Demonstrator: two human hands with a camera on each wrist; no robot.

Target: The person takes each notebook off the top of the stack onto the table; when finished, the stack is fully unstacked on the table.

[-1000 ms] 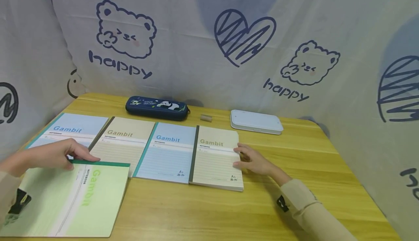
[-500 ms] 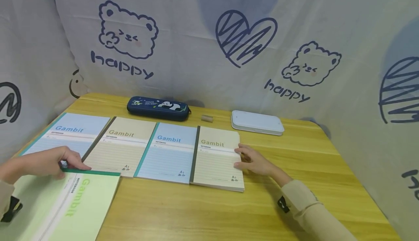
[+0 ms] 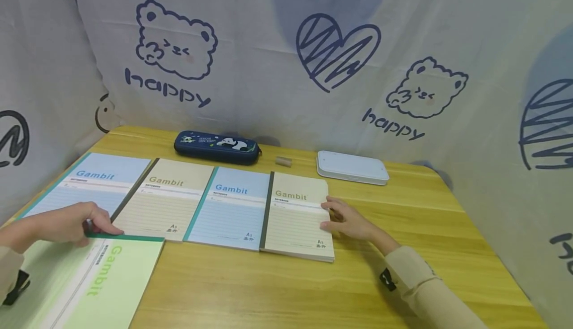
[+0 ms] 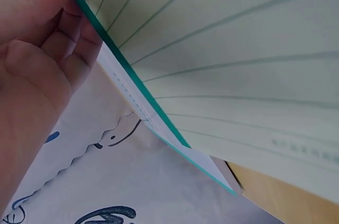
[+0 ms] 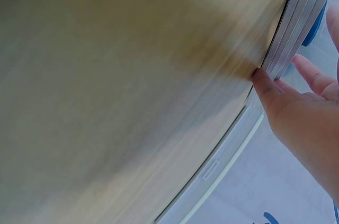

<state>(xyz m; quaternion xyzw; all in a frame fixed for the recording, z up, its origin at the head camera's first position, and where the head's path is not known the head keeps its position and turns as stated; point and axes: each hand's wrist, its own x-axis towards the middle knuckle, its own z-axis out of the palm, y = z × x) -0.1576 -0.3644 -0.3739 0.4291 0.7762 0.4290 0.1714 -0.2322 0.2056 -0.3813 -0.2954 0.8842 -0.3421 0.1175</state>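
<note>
My left hand (image 3: 73, 222) grips a light green notebook (image 3: 118, 279) by its dark green spine edge, at the near left. In the left wrist view this spine (image 4: 135, 78) slants down from the curled fingers. My right hand (image 3: 351, 219) touches the right edge of a beige notebook (image 3: 293, 224), thumb and fingertips spread along it. Layered page edges (image 5: 288, 28) meet the thumb in the right wrist view. Side by side to its left lie a blue notebook (image 3: 224, 219), another beige one (image 3: 163, 197) and another blue one (image 3: 105, 167), partly covered by my left hand and the green notebook.
Behind the row stand a dark blue panda pencil case (image 3: 217, 147), a small brownish block (image 3: 283, 161) and a white flat case (image 3: 351, 167). A printed curtain (image 3: 259, 85) closes off the table's back. Bare wood (image 3: 412, 219) shows to the right.
My left hand has drawn the green notebook left and toward me, uncovering the lower part of the left beige notebook. It barely shifts over the last half second. My right hand stays in place.
</note>
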